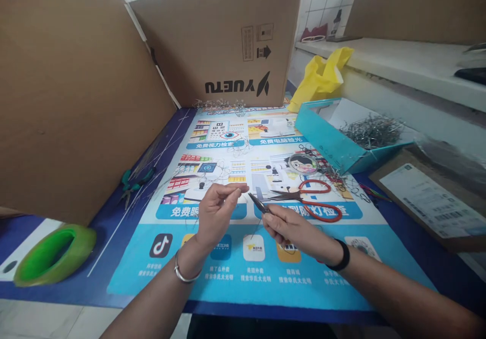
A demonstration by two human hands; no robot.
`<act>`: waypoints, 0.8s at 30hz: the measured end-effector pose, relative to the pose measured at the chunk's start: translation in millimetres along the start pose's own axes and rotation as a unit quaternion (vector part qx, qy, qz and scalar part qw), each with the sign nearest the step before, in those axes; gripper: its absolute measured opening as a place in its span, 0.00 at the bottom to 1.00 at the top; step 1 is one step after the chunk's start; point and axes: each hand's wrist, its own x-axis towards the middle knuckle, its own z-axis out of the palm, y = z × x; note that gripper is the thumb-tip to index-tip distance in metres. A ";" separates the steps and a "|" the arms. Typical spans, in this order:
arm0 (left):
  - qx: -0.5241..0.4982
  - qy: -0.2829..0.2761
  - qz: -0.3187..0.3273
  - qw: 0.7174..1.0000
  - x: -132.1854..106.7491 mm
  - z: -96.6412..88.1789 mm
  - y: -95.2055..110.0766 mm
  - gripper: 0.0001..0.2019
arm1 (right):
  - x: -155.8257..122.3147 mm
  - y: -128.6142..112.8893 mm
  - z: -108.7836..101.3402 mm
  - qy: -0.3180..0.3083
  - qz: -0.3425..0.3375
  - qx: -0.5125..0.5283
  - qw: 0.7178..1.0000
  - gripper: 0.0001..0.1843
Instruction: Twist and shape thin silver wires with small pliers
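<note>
A pair of slim, dark-tipped metal pliers (258, 203) is gripped in the person's right hand (283, 222), above the near middle of the desk (100, 296), its nose pointing up and left. Just beside that nose, the left hand (218, 210) has its thumb pressed towards its fingers; whether anything is pinched there is too small to tell. A silver bangle (186, 276) circles the left wrist, a black band (343, 255) the right. Beneath the hands lies a blue and white printed sheet (125, 278) with Chinese writing and cartoon pictures. Just beyond the right hand are scissors with red looped handles (298, 195). Farther right, an open turquoise box (357, 157) holds a tangled heap of grey metal wire pieces (374, 131), with a yellow plastic bag (319, 78) behind it and a brown parcel with a white label (436, 197) in front. To the left are teal-handled cutters (143, 179) and, nearer, a wide tape roll with a green core (81, 263). Tall brown cardboard (220, 35) printed "YUETU", upside down, stands at the back.
</note>
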 end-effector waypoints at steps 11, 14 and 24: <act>-0.097 0.001 -0.137 0.986 3.5 -0.5 -1.7 0.08 | 1.3 4.2 1.8 0.103 -0.085 -0.353 0.926 0.16; -0.131 -0.006 -0.156 0.979 3.1 -1.5 -2.7 0.09 | 0.9 7.6 3.4 0.161 -0.117 -0.482 0.853 0.17; -0.116 -0.009 -0.165 0.979 2.5 -0.1 -3.3 0.09 | 5.3 12.7 2.0 0.221 -0.151 -0.615 0.742 0.19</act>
